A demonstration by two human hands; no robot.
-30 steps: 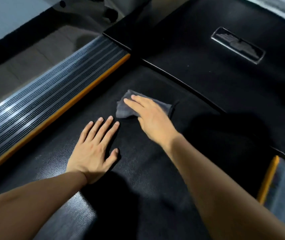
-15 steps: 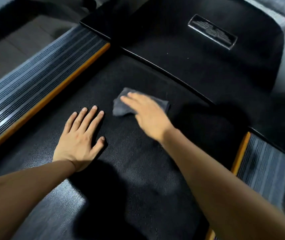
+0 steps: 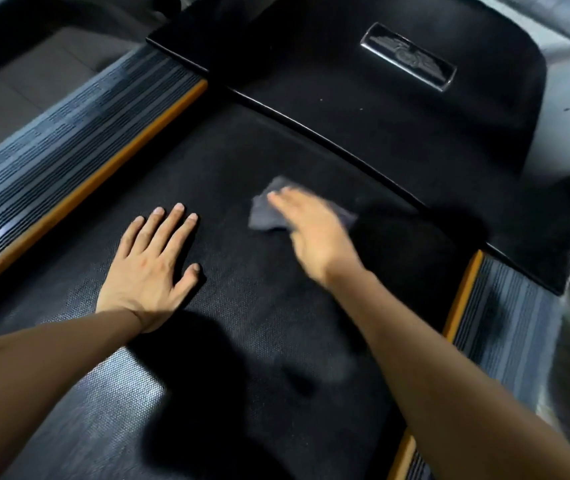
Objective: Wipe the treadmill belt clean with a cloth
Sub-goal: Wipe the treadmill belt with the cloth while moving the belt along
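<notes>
The black textured treadmill belt (image 3: 259, 306) runs through the middle of the view. A small grey cloth (image 3: 265, 216) lies flat on it near the front end. My right hand (image 3: 314, 233) presses flat on the cloth with the fingers stretched out, and it is blurred by motion. The hand hides most of the cloth. My left hand (image 3: 153, 268) rests palm down on the belt to the left of the cloth, fingers spread, holding nothing.
Ribbed grey side rails with orange trim flank the belt on the left (image 3: 69, 161) and right (image 3: 505, 320). The black motor cover (image 3: 363, 98) with a silver badge (image 3: 409, 57) lies beyond the cloth. Tiled floor (image 3: 17, 98) shows at the left.
My right hand and the cloth have slid to the right across the belt, away from my left hand. The view has swung right, showing more of the right rail.
</notes>
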